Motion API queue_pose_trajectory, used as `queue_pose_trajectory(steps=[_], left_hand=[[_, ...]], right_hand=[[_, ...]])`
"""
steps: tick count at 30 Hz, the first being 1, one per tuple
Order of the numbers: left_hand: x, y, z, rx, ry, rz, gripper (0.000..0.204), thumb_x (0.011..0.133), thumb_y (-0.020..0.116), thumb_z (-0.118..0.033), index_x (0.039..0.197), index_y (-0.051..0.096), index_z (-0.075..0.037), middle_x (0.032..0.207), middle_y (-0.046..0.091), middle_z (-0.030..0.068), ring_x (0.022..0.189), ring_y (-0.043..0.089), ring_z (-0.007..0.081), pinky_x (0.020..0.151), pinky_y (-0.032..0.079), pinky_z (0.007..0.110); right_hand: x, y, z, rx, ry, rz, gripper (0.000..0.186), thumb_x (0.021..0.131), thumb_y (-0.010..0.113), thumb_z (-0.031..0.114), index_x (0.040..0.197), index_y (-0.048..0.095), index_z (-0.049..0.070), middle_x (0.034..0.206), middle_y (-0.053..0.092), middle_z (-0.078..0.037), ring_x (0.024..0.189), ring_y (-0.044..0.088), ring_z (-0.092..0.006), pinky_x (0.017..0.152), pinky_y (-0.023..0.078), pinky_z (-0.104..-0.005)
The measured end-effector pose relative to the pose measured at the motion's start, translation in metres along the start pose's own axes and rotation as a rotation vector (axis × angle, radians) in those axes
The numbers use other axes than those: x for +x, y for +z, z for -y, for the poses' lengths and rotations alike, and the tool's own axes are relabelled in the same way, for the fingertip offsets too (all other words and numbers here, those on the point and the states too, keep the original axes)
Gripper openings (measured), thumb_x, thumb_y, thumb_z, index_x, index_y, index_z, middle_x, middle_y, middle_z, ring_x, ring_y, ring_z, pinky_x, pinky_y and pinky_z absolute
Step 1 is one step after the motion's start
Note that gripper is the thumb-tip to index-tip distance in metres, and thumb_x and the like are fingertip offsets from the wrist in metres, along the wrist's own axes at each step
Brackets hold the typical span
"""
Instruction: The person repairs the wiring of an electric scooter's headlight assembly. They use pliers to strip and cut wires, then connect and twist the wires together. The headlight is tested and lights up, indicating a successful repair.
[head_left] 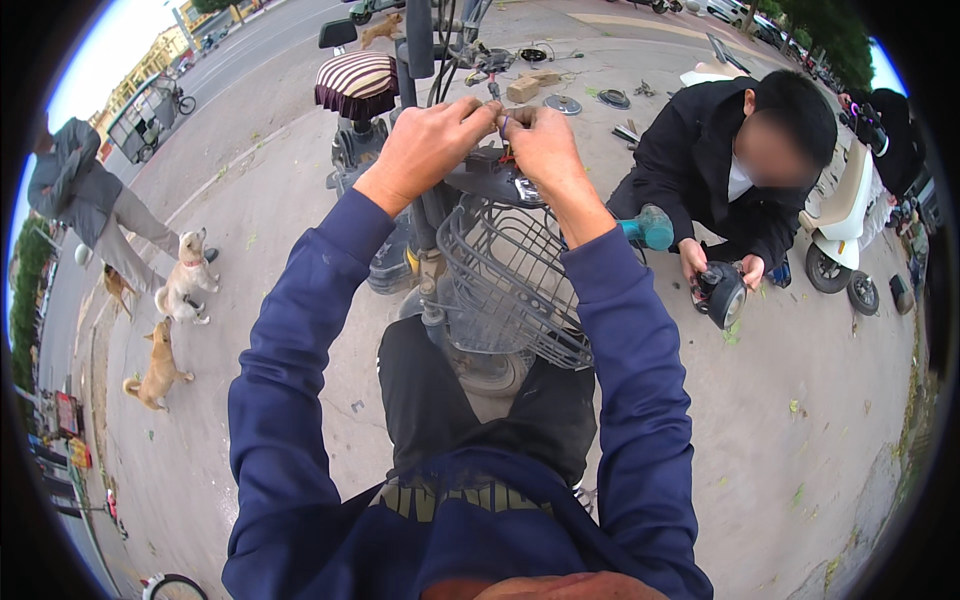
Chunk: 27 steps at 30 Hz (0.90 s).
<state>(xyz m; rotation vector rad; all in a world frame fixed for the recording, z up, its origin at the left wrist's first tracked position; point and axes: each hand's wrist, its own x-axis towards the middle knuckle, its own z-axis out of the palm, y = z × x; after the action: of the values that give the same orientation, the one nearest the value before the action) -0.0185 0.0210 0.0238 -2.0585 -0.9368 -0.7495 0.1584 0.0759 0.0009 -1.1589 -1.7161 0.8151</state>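
Note:
My left hand (437,140) and my right hand (540,145) meet at the front of an electric scooter, above its wire basket (515,265). The fingertips of both are pinched together on thin wires (503,128), one of them purplish. Just below my fingers, short red wires (506,158) stick out near a dark front panel (490,178). Black cables (445,60) run down from the handlebar beyond my hands. Exactly where the wires join is hidden by my fingers. The basket hangs tilted over the front wheel (487,372), between my knees.
To the right a crouching person (715,150) holds a round black part (722,295); a teal power tool (650,228) is nearby. Bricks (530,88) and loose parts (562,104) lie ahead. At left are a standing person (85,190) and dogs (188,280). A white scooter (842,205) stands far right.

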Motion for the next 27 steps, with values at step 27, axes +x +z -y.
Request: queue_pose_trajectory(steps=[27], left_hand=[[0.015, -0.008, -0.009, -0.687, -0.675, 0.256, 0.021, 0.097, 0.063, -0.019, 0.107, 0.068, -0.001, 0.083, 0.066, 0.0052, 0.068, 0.061, 0.0183, 0.057, 0.049, 0.033]], right_hand=[[-0.004, -0.005, 0.006, 0.027, 0.028, -0.035, 0.03, 0.093, 0.07, 0.028, 0.107, 0.081, 0.004, 0.099, 0.077, -0.023, 0.101, 0.074, -0.0378, 0.091, 0.056, -0.0451]])
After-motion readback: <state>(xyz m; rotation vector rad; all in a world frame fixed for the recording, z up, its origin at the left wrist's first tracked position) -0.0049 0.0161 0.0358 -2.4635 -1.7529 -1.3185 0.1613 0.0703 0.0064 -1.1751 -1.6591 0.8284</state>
